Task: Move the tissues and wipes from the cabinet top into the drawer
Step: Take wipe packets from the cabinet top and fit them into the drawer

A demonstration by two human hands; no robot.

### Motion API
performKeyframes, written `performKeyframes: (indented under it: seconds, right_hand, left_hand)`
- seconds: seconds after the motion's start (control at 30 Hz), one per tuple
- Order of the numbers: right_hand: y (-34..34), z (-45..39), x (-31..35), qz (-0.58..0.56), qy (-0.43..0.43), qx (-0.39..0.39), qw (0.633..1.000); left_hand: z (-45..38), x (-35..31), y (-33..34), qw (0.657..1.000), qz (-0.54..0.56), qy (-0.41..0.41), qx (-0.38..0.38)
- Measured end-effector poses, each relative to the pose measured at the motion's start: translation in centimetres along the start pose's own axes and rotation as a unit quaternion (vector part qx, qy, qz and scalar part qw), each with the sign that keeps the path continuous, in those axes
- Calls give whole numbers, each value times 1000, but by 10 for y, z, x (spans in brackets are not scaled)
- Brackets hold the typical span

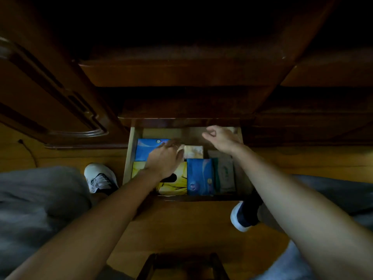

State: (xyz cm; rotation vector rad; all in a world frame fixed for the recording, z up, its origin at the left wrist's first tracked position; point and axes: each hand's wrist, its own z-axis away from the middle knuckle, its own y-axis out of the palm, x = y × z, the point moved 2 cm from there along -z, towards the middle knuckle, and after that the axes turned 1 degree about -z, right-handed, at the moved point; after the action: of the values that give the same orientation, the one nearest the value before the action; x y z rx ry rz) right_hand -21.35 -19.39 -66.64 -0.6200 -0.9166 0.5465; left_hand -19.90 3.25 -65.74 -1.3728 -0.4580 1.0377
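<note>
The wooden drawer [127, 158] stands pulled out below the cabinet. Inside lie a blue tissue box [148, 149] at the back left, a yellow tissue box [177, 183] in front of it, a second blue box [199, 176] in the middle and a green-and-white wipes pack [225, 174] to the right. A small pale pack [193, 152] sits behind the middle blue box. My left hand [164, 161] rests palm down over the two left boxes, fingers near the small pack. My right hand [221, 138] hovers above the drawer's back right, fingers loosely curled, holding nothing.
A dark cabinet door [50, 93] hangs open at the left. My knees in grey trousers and two shoes [100, 177] [243, 216] flank the drawer on the wood floor. A dark stool frame [181, 265] stands at the bottom. A cable [28, 150] lies at the left.
</note>
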Motion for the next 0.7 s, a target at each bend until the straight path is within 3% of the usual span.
performKeyframes:
  seconds: [0.17,0.3,0.4,0.53,0.6,0.63,0.7]
  right_hand:
    - [-63,49,20,53,-6,-34,998]
    - [-106,99,48,62,-70,-77,993]
    - [-151,141,89,62,-159,-199,965]
    - [-232,185,163,38,-275,-401,873]
    - [-264,194,193,93,-305,-478,818]
    - [-276,193,205,130,-301,-483,812]
    - [-293,180,217,198,-262,-426,843]
  left_hand:
    - [17,-10,-71,996,-2,10,-88]
    - [41,-33,-151,982,-3,67,-176]
    - [56,-55,-221,949,-36,129,-287]
    - [51,-80,-318,888,-66,175,-421]
    - [39,-87,-352,886,-74,162,-428]
    - [31,-89,-363,896,-71,148,-412]
    - [14,-87,-377,921,-64,115,-367]
